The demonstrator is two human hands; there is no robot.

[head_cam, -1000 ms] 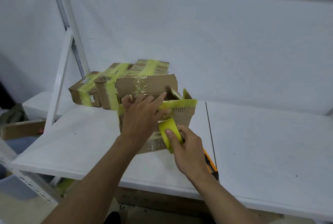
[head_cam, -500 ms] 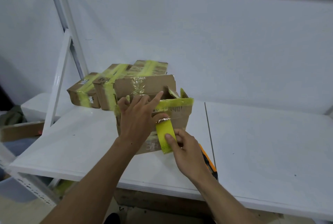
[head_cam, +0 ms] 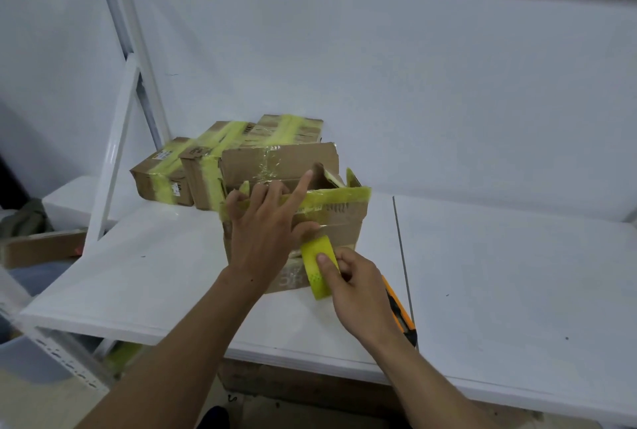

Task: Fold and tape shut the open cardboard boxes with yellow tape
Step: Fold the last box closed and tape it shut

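An open cardboard box [head_cam: 341, 221] stands on the white shelf board [head_cam: 165, 266], its back flap upright and a strip of yellow tape along its front top edge. My left hand [head_cam: 265, 225] rests spread on the box's front and rim, index finger raised, thumb pressing near the tape. My right hand [head_cam: 358, 290] grips a yellow tape roll [head_cam: 319, 265] held against the box's lower front. Behind the box stand three taped boxes [head_cam: 206, 166] with yellow bands.
An orange utility knife [head_cam: 401, 313] lies on the shelf just right of my right wrist. A white upright post [head_cam: 113, 159] rises at the left. A seam [head_cam: 401, 256] splits the shelf boards; the right board is bare. A brown box sits lower left.
My right hand with the tape roll has slid slightly down the box front. My left index finger has lifted off the rim; the hand otherwise stays on the box.
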